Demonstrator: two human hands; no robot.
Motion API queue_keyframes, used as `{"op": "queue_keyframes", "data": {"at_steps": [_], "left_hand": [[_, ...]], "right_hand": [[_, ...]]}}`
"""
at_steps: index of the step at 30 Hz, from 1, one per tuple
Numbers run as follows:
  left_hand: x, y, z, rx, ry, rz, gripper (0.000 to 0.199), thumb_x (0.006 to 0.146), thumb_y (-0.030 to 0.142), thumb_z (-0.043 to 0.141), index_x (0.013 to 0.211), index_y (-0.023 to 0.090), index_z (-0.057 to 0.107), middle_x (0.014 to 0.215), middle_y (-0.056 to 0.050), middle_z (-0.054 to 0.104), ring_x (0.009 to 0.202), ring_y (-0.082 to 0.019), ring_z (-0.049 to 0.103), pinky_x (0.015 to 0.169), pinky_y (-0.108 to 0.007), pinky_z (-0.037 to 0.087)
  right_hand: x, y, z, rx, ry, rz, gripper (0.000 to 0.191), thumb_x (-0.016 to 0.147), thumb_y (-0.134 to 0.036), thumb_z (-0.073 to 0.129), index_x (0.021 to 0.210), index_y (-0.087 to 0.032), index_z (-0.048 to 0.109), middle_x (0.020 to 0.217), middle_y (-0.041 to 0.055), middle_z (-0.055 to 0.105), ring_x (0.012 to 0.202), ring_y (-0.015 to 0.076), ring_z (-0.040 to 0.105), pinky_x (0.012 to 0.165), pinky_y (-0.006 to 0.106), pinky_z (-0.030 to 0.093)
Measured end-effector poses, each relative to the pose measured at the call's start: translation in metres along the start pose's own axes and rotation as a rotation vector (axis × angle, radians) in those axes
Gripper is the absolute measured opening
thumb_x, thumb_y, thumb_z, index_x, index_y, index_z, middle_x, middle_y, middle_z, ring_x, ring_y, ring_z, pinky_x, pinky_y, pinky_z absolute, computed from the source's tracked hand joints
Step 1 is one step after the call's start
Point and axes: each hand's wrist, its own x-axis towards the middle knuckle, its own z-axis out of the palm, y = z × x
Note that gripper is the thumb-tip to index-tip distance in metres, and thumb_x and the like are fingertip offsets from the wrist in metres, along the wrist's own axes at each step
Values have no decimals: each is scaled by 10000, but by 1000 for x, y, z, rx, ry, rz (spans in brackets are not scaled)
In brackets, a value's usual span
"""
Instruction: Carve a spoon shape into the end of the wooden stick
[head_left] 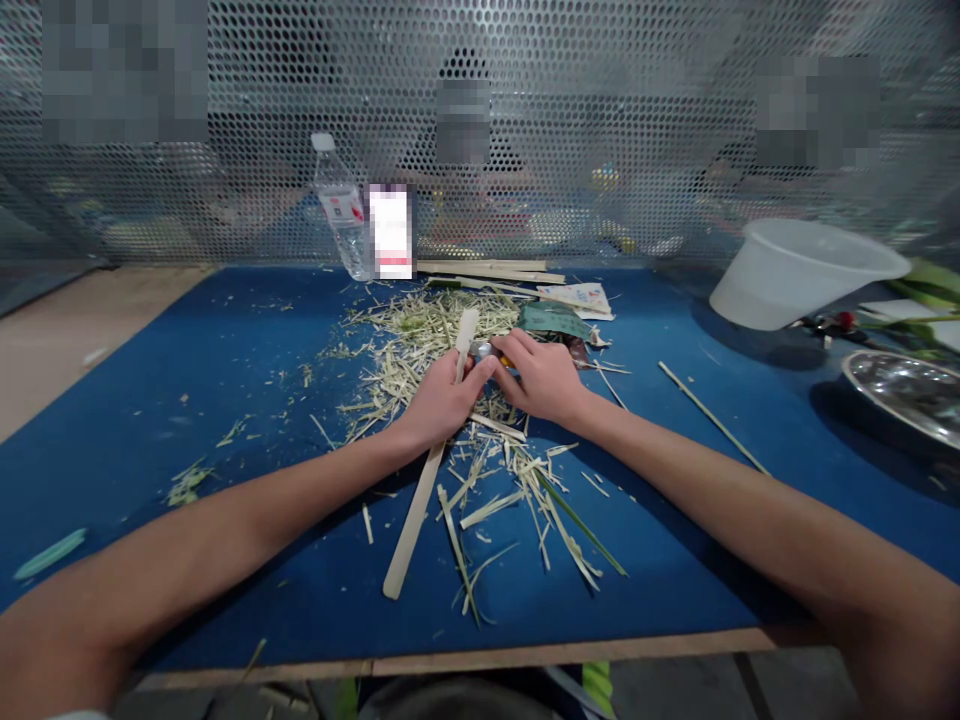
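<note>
My left hand [442, 398] is closed round a long flat pale strip [414, 520], which slants from the middle of the blue mat down toward its front edge. Close beside it, my right hand [541, 378] has its fingers bent round a small object with a shiny silvery part [484, 350] and a bit of orange. The fingers hide most of this object, and my left fingertips are at its other side. Thin pale shavings [405, 345] lie in a heap behind and under both hands, with more scattered in front.
A water bottle [343, 210] and a lit phone [391, 232] lean on the perforated metal screen [555, 120]. Behind my right hand lies a green packet [553, 320]. At the right are a white tub [795, 275] and a metal bowl [904, 390].
</note>
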Motion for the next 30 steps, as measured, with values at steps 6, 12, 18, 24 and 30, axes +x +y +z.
{"op": "queue_keyframes", "data": {"at_steps": [6, 12, 18, 24, 30], "left_hand": [[-2, 4, -1, 8, -21, -7, 362, 897, 458, 594, 707, 217, 403, 487, 80, 380, 429, -66, 318, 447, -242, 242], [-2, 7, -1, 73, -22, 8, 368, 914, 473, 557, 700, 219, 399, 478, 77, 390, 432, -75, 332, 454, -247, 264], [-2, 6, 0, 152, -23, 24, 352, 946, 487, 491, 737, 213, 422, 508, 56, 451, 446, -82, 368, 464, -257, 280], [-3, 5, 0, 124, -27, 23, 347, 942, 501, 490, 759, 213, 427, 516, 59, 435, 455, -85, 356, 466, -256, 272], [-4, 6, 2, 73, -6, 19, 301, 920, 465, 527, 781, 205, 471, 523, 54, 440, 486, -97, 364, 471, -252, 270]], "right_hand": [[0, 0, 0, -6, 5, 3, 421, 1027, -422, 307, 1120, -151, 615, 995, 94, 688, 684, 157, 580, 559, 293, 287], [0, -1, 0, 4, 8, 22, 396, 1021, -414, 326, 1109, -160, 617, 1006, 96, 686, 692, 157, 580, 561, 295, 290], [1, 0, -1, 55, 31, 21, 365, 1005, -390, 370, 1125, -157, 624, 978, 93, 685, 740, 165, 603, 571, 287, 320], [1, 0, -3, 87, 5, 14, 384, 1006, -396, 352, 1122, -160, 631, 994, 93, 694, 720, 159, 597, 574, 289, 324], [1, 0, -2, 85, -22, 8, 403, 1011, -384, 325, 1138, -154, 631, 991, 90, 699, 697, 160, 581, 568, 299, 310]]}}
